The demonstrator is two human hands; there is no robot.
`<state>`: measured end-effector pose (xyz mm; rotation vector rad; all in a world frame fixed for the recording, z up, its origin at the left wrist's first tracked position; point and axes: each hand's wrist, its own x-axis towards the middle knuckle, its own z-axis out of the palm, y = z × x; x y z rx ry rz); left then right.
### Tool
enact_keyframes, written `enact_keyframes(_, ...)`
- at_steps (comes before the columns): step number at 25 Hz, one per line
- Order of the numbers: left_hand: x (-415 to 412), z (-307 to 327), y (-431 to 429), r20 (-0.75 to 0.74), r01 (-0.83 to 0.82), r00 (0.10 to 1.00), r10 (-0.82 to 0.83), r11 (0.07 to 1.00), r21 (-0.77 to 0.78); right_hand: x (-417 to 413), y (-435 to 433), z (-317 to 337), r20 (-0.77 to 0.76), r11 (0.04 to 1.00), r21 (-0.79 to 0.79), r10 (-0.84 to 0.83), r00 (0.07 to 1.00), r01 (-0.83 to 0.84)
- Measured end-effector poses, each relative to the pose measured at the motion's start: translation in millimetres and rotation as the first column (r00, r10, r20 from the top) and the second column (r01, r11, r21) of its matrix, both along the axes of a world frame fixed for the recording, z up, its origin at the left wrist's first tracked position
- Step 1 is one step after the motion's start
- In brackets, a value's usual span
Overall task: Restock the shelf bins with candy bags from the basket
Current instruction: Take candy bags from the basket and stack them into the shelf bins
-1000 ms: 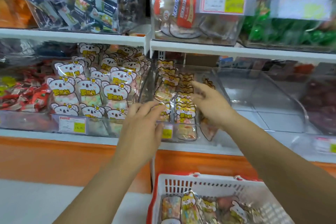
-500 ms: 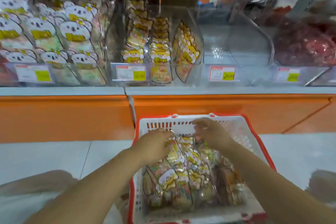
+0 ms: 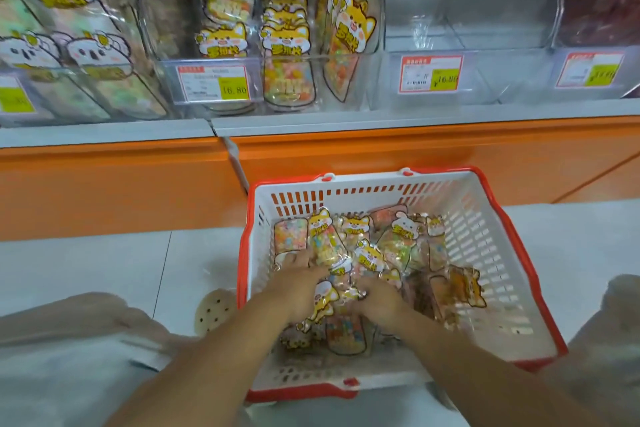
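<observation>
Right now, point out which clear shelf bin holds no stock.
The second bin from the right: only bare clear plastic shows. The koala-bag bin, the dog-bag bin and the red-filled bin all hold stock.

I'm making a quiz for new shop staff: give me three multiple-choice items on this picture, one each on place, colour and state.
1. The left hand and right hand are: A in the basket; B on the shelf; C in pockets.
2. The basket's rim is: A blue; B red; C green.
3. The clear bin right of the fox bags is: A full; B lidded; C empty.
Key: A, both rest among its candy bags; B, its edge shows red; C, nothing shows through its walls.
</observation>
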<state>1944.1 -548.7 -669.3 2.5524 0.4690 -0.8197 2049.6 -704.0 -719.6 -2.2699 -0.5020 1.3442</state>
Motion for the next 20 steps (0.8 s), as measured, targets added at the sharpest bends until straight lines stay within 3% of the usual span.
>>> enact_keyframes(2,0,2,0,-0.011,0.023,1.000,-0.023,1.000,0.018,9,-5,3,-0.061,0.989,0.033,-0.142,0.988,0.144)
enact_keyframes(4,-1,0,0,-0.022,0.051,0.999,-0.050,0.998,0.046,25,-13,15,-0.269,0.890,0.100,-0.407,0.873,0.445)
enact_keyframes(5,-3,-2,0,-0.024,0.069,0.997,-0.067,0.995,0.067,32,-18,23,-0.297,0.832,0.118,-0.491,0.819,0.542)
enact_keyframes(7,-1,-3,-5,0.042,0.034,0.998,-0.037,0.997,0.067,49,-27,38,-0.128,0.828,0.103,-0.539,0.832,0.552)
enact_keyframes(9,8,5,-14,0.179,-0.150,0.968,0.174,0.979,-0.139,57,-33,49,-0.145,0.800,0.111,-0.574,0.806,0.590)
enact_keyframes(10,15,7,-18,0.193,-0.258,0.923,0.333,0.907,-0.333,57,-33,53,-0.260,0.767,0.135,-0.584,0.769,0.628)
enact_keyframes(11,21,11,-22,0.130,-0.344,0.870,0.475,0.775,-0.530,54,-30,56,-0.378,0.738,0.155,-0.570,0.730,0.657)
enact_keyframes(12,25,11,-26,0.030,-0.412,0.819,0.573,0.624,-0.663,49,-25,59,-0.482,0.715,0.170,-0.540,0.690,0.678)
enact_keyframes(13,28,6,-27,-0.024,-0.451,0.781,0.623,0.537,-0.713,46,-20,56,-0.510,0.719,0.183,-0.514,0.690,0.670)
enact_keyframes(15,26,-4,-22,0.004,-0.508,0.712,0.702,0.519,-0.687,50,-12,49,-0.411,0.742,0.227,-0.515,0.752,0.632)
enact_keyframes(18,16,-11,-8,-0.010,-0.635,0.567,0.824,0.429,-0.643,61,-13,33,0.110,0.920,0.135,-0.384,0.917,0.369)
enact_keyframes(20,8,-12,1,-0.087,-0.662,0.504,0.859,0.320,-0.678,56,-12,25,0.153,0.977,0.051,-0.214,0.965,0.209)
